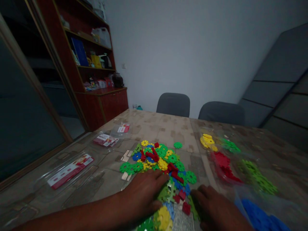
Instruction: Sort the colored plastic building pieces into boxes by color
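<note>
A heap of plastic interlocking gear-shaped discs [162, 163] in green, yellow, blue and red lies mid-table, spreading toward me. My left hand [146, 189] rests over its near left side, thumb and fingers apart around light green discs [165, 194]. Below the thumb lies a yellow disc [164, 218]. To the right, my right hand [211, 205] is curled, with a light green disc [193, 207] edge-on at its fingertips. Small red connector blocks [186, 208] lie between the hands. The right palm is hidden.
Clear trays at right hold yellow discs [207, 141], green discs [231, 146], red pieces [223, 165], light green discs [258, 176] and blue pieces [262, 216]. Clear packages with labels [71, 170] lie at left. Two grey chairs [173, 104] stand beyond the table [166, 123].
</note>
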The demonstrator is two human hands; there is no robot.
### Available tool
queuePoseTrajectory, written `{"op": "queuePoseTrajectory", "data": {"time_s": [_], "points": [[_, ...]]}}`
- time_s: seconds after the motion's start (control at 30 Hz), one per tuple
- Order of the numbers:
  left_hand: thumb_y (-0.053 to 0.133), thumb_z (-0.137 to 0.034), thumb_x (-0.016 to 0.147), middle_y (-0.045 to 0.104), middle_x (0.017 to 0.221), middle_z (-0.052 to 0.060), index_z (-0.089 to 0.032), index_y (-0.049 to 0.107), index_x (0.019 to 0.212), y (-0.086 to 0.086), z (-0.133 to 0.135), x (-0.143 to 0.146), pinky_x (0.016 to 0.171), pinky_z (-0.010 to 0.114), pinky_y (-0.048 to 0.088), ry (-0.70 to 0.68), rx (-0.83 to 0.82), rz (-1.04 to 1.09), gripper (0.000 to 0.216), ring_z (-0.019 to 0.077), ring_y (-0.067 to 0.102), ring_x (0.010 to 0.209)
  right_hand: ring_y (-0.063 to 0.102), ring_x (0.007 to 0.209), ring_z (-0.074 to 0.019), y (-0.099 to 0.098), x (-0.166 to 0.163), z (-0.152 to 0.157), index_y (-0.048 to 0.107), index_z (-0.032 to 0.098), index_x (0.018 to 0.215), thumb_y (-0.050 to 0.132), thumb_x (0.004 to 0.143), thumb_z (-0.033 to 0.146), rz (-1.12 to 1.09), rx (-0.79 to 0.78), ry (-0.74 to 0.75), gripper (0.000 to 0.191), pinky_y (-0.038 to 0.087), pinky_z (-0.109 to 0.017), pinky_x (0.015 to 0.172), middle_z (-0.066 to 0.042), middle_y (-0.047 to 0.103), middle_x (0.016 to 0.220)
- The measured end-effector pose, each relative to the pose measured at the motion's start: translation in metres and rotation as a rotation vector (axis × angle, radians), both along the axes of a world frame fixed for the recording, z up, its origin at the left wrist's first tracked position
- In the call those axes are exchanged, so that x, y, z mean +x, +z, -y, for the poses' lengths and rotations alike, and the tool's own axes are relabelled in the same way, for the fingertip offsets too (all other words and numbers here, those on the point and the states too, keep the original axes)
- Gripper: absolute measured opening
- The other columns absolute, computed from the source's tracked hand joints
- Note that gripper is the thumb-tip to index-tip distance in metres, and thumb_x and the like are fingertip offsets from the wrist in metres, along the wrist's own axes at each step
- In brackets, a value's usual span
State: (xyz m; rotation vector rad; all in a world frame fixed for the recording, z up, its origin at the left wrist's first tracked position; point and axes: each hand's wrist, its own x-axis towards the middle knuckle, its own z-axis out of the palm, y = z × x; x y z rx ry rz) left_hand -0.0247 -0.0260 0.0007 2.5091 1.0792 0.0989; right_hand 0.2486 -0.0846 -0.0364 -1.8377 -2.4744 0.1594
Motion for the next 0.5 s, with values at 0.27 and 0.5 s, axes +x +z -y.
{"op": "queuePoseTrajectory", "data": {"time_s": [0.27,0.5], "points": [[0.07,-0.02,0.081,0.055,0.147,0.012,-0.029,0.039,0.15,0.006,0.002,0.0,0.111,0.052,0.043,-0.095,-0.033,0.156,0.076,0.034,0.052,0.131,0.069,0.083,-0.026,-0.009,0.003,-0.009,0.072,0.026,0.101,0.062,0.056,-0.001,-0.051,0.027,0.062,0.054,0.049,-0.031,0.067,-0.007,0.073,0.103],[0.08,-0.027,0.08,0.06,0.14,0.01,-0.03,0.05,0.14,0.001,-0.009,0.001,0.104,0.05,0.047,-0.152,-0.038,0.156,0.067,0.0355,0.057,0.124,0.07,0.094,-0.0286,-0.001,0.002,-0.005,0.072,0.026,0.108,0.075,0.059,0.007,-0.102,-0.074,0.013,0.054,0.056,-0.037,0.08,-0.009,0.071,0.114]]}}
